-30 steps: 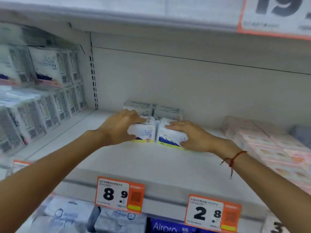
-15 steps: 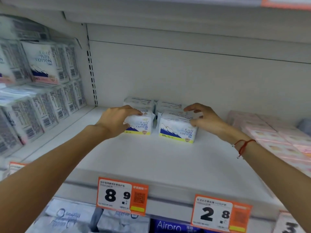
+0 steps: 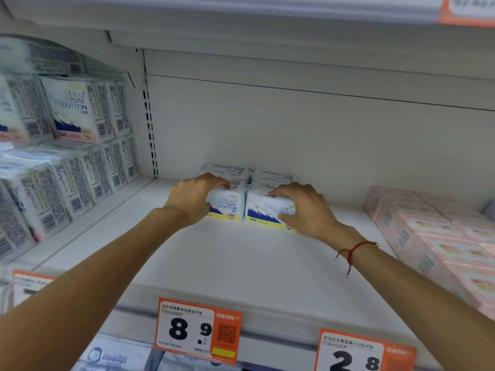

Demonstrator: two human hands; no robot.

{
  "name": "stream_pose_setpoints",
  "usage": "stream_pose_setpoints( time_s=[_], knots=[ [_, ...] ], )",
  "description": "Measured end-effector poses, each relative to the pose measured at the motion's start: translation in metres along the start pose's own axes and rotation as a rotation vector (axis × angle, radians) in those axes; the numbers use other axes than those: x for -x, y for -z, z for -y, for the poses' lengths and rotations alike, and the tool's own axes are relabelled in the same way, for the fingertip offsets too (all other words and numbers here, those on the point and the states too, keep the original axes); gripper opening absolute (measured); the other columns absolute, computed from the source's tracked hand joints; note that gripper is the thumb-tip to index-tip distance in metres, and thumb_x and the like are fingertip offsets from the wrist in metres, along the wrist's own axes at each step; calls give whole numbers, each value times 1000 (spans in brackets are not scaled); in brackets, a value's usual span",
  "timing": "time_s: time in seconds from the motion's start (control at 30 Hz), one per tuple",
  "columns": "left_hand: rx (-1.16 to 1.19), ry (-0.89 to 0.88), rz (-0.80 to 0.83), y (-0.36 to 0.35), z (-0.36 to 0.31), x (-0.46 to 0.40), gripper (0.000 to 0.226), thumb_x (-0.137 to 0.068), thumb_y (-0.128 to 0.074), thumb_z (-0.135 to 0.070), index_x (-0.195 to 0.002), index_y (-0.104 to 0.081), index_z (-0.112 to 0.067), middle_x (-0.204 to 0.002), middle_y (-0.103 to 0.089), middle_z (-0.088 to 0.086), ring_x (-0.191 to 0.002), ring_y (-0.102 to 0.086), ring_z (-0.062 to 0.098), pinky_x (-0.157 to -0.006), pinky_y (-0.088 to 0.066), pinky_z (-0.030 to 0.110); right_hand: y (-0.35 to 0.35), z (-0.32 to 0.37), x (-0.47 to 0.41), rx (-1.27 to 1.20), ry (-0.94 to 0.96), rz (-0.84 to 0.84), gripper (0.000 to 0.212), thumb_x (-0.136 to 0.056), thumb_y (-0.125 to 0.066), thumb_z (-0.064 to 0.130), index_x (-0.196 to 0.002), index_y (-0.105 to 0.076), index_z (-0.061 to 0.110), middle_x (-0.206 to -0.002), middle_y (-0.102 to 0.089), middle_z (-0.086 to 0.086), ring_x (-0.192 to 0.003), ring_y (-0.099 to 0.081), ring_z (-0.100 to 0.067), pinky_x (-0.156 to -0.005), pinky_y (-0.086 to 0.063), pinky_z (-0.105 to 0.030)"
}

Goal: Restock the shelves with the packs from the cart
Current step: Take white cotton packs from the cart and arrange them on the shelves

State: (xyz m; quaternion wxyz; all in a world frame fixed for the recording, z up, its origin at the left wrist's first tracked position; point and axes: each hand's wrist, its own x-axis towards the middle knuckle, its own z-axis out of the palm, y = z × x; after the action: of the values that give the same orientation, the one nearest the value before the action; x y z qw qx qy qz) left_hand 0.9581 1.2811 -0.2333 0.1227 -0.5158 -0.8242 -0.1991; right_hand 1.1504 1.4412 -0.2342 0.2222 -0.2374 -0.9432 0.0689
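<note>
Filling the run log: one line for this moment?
left hand grips left pack | right hand grips right pack | both on shelf

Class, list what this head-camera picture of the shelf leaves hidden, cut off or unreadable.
- Cart: out of frame.
- Back packs: mostly hidden behind the front packs.
- Top-right price tag: cut off by the edge.
- Left stacked packs: print blurred.
- Right front pack: label partly covered by the right hand.

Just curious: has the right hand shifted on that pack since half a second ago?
Yes. The right hand came forward from the back edge of the right front pack onto its top and front, toward the shelf edge.
</note>
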Motion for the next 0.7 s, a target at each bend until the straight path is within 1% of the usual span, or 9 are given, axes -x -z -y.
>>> stream_pose_setpoints(
  time_s=[0.1, 0.17, 0.23, 0.37, 0.43, 0.5, 0.6, 0.63, 0.7],
  knots=[
    [12, -6, -15, -5, -3, -3, 56, -81, -57, -5, -126, -52, -37, -134, -51, -13, -110, -57, 23, -79, -48, 31, -3, -5, -2, -75, -23, -22, 46, -77, -70, 15, -120, -60, 30, -125, -58, 6, -116, -49, -22, -90, -42, -31],
    [14, -11, -25, -7, -5, -6, 55, -81, -58, -5, -126, -52, -37, -135, -51, -13, -110, -57, 23, -80, -49, 32, -4, -7, -4, -132, -7, -23, 46, -73, -72, 13, -116, -63, 29, -120, -61, 6, -115, -52, -24, -91, -47, -38],
    [20, -3, -27, -9, -5, -9, 57, -81, -57, -4, -127, -52, -36, -135, -50, -13, -111, -57, 24, -80, -49, 32, -6, -8, -6, -155, 1, -15, 45, -71, -72, 13, -113, -64, 30, -116, -62, 7, -113, -53, -25, -90, -48, -42],
    [-2, -1, -21, -13, -6, -12, 60, -79, -58, -2, -128, -50, -35, -137, -47, -11, -115, -53, 24, -82, -49, 33, -9, -10, -8, -148, 3, -11, 46, -73, -68, 10, -113, -59, 30, -120, -59, 6, -116, -50, -25, -91, -48, -43],
    [-9, 9, 12, -15, -6, -13, 60, -79, -59, -3, -129, -48, -34, -138, -45, -8, -120, -48, 24, -87, -45, 34, -11, -9, -8, -107, -20, 17, 48, -77, -64, 8, -120, -54, 28, -127, -53, 4, -121, -43, -25, -95, -44, -39],
    [-10, 16, 69, -12, -8, -12, 60, -78, -62, -5, -130, -47, -32, -139, -43, -5, -122, -45, 25, -95, -39, 34, -11, -5, -6, -35, -42, 56, 55, -80, -63, 10, -129, -47, 26, -138, -42, 1, -129, -32, -25, -100, -36, -34],
    [-73, 20, 106, 2, -14, -4, 69, -76, -64, -6, -136, -42, -31, -147, -34, -3, -133, -34, 24, -109, -29, 34, -5, 7, -2, 56, -52, 108, 70, -80, -65, 22, -141, -33, 31, -153, -18, -4, -143, -10, -27, -114, -20, -37],
    [-88, 32, 106, 9, -17, 2, 72, -76, -63, -4, -138, -39, -32, -149, -31, -3, -136, -30, 23, -111, -25, 33, -1, 11, 0, 67, -50, 99, 73, -80, -66, 25, -143, -30, 32, -154, -14, -4, -144, -8, -27, -115, -17, -38],
    [-90, 41, 109, 28, -21, 17, 69, -77, -59, -2, -137, -41, -31, -147, -35, -5, -135, -29, 20, -108, -26, 31, 9, 22, 7, 81, -41, 43, 73, -80, -66, 27, -144, -30, 29, -155, -14, -4, -144, -9, -27, -116, -15, -39]
  ],
)
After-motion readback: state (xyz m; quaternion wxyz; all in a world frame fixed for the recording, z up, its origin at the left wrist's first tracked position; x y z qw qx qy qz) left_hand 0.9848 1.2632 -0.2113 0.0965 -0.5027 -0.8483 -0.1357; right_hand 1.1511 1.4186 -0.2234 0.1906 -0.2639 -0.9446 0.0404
